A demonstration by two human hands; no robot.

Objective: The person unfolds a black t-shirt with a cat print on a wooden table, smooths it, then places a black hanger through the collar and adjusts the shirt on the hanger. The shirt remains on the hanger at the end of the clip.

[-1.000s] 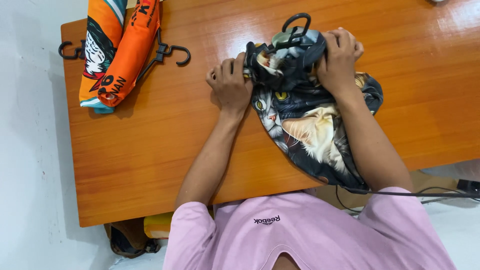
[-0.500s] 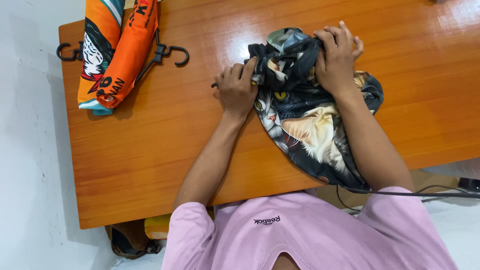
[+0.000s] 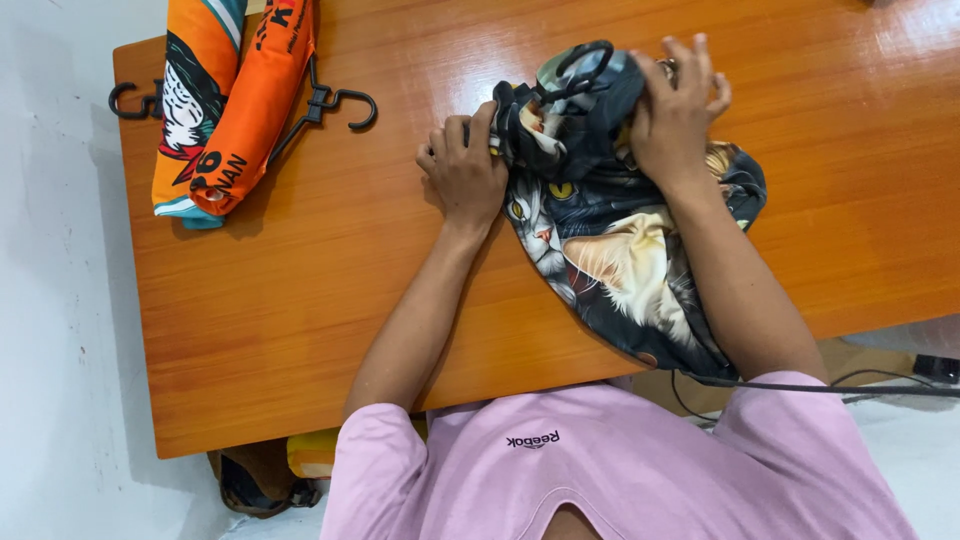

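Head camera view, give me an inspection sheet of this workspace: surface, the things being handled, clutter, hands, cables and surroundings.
Surface: glossy orange-brown wooden table, bare wood between the two groups of things.
Things in hand: dark cat-print garment bunched at the far end, hanging over the near edge; a black hanger hook pokes out of the bunch.
Clutter: two rolled orange printed garments at the far left corner, with black hangers beside them.
Hands: left hand grips the bunch's left side; right hand presses on its top right.
Cables: black cable runs below the table's near edge, at right.
Surroundings: pale floor; a brown bag-like thing under the table, unclear.
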